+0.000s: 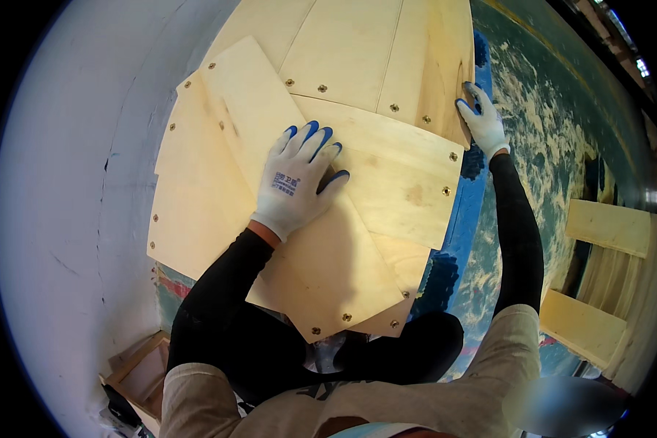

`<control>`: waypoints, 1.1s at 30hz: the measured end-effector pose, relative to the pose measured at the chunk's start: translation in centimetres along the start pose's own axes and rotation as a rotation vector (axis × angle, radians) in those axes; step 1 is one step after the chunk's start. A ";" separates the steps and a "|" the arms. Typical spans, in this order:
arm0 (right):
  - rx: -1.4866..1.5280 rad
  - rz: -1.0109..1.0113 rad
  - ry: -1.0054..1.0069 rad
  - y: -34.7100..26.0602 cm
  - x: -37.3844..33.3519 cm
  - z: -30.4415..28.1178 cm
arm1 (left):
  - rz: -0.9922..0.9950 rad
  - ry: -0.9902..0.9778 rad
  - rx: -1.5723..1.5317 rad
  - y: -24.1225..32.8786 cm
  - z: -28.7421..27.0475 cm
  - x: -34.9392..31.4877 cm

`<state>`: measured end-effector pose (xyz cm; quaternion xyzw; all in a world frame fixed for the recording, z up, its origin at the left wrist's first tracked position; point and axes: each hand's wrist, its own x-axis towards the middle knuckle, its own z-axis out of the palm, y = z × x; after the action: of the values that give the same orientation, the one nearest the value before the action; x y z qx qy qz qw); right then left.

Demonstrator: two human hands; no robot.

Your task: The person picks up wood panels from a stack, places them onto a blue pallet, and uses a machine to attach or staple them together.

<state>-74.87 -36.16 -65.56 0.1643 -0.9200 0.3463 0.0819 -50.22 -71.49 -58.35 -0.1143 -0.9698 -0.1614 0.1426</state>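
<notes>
My left hand (299, 179), in a white glove with blue fingertips, lies flat with spread fingers on a long pale wooden board (270, 109). That board rests diagonally on top of other boards and has brass-coloured metal inserts near its ends. Under it, to the right, lies another wooden board (401, 171) with two inserts at its right end. My right hand (485, 124), gloved alike, is at the right edge of the far boards (445, 58). Its thumb and fingers are apart, and the fingertips are at the board edge; whether they press on it I cannot tell.
A blue pallet (463, 219) shows under the stack's right side. A pale wall (73, 182) stands at the left. Further right, more wooden pieces (609, 226) lie on the worn green floor (540, 124). A wooden box (142, 372) sits at the lower left.
</notes>
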 end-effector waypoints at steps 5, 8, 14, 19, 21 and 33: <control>-0.264 -0.246 0.110 -5.7 1.9 2.0 | -0.011 -0.005 -0.033 -0.5 0.0 -0.2; -0.382 -0.238 0.019 -9.2 4.9 3.9 | 0.001 0.013 -0.037 -0.7 0.2 -0.5; -0.625 -0.079 -0.131 -11.1 6.2 7.4 | -0.003 0.037 -0.062 -0.7 0.0 -0.4; -0.612 -0.085 -0.156 -10.4 6.7 7.5 | 0.002 0.033 -0.094 -0.8 -0.1 -0.5; -0.606 -0.080 -0.175 -10.2 6.9 7.4 | 0.000 0.051 -0.088 -1.1 -0.3 -0.2; -0.625 0.237 -0.058 -10.2 11.1 7.1 | -0.002 0.049 -0.149 -1.6 -0.8 -0.4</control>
<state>-81.78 -50.80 -61.72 0.0330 -0.9963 0.0496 0.0612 -50.12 -73.32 -58.15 -0.1195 -0.9514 -0.2363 0.1571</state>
